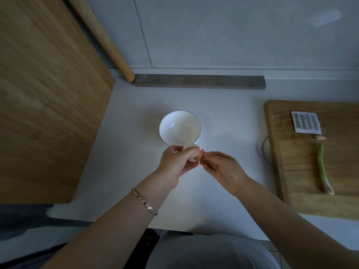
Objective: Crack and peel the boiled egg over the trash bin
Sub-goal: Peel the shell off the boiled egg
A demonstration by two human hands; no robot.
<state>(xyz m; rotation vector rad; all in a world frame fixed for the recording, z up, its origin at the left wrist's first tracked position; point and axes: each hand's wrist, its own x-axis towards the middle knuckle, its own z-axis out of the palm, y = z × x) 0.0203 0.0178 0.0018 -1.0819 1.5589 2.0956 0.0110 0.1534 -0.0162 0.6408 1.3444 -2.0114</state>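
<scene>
My left hand (175,162) holds a boiled egg (196,155) above the white counter, just in front of a white bowl (180,128). The egg shows bare white on its left part and brown shell on its right end. My right hand (219,167) touches that brown end with its fingertips, and small brown shell bits lie in its curled fingers. No trash bin is in view.
A big wooden board (44,98) leans at the left with a rolling pin (103,37) behind it. At the right lies a cutting board (291,171) with a green onion (322,167) and a printed card (306,122). A grey strip (200,81) runs along the wall.
</scene>
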